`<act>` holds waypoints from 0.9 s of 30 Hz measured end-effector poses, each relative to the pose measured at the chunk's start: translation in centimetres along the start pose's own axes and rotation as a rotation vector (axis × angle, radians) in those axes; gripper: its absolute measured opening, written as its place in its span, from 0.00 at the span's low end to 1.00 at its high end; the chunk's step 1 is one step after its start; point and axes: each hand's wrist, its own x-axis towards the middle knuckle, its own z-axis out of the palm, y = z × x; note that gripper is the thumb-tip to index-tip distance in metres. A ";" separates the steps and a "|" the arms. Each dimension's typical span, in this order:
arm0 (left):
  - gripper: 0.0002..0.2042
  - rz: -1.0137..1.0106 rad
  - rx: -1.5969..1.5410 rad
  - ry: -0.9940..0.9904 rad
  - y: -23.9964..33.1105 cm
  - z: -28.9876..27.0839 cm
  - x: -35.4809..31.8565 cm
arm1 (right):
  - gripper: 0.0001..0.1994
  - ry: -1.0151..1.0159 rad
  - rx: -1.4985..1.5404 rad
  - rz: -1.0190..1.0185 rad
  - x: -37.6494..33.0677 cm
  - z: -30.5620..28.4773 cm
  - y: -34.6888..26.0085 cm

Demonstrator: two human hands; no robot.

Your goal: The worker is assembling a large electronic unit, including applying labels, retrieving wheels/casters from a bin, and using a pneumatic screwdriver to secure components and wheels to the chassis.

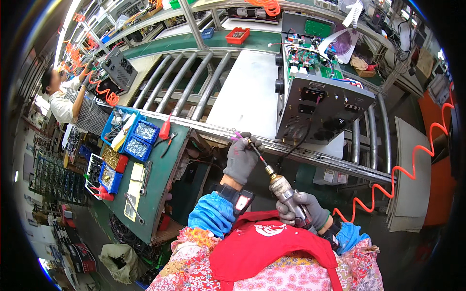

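My right hand (307, 212), in a grey glove, is wrapped round the metal body of a pneumatic screwdriver (284, 190). The tool's long thin bit points up and to the left, and its tip reaches my left hand (241, 159). That hand, also gloved in grey, is closed beside the bit, with a small pink-purple piece (236, 136) sticking out past its fingers. What kind of piece it is, I cannot make out. Beyond my hands an opened grey metal machine case (318, 109) stands on the roller conveyor, with green circuit boards (313, 60) and wiring showing inside.
A green bench (167, 160) at left holds blue bins of screws (138, 145), pliers (169, 144) and wrenches (145, 178). An orange coiled air hose (405, 172) hangs at right. Conveyor rollers (187, 86) lie ahead. A co-worker (73, 99) stands at far left beside another case (119, 70).
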 end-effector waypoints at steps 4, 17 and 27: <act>0.12 -0.019 0.084 0.034 -0.4 1.3 -0.3 | 0.32 0.320 -0.492 -0.087 -0.7 0.7 -0.4; 0.18 0.244 2.055 -0.448 3.4 4.2 -0.3 | 0.42 0.510 -0.716 -0.366 -4.4 3.7 -1.8; 0.19 -0.081 1.121 -0.522 -0.1 7.8 0.9 | 0.42 0.584 -0.724 -0.467 -5.9 5.0 -0.7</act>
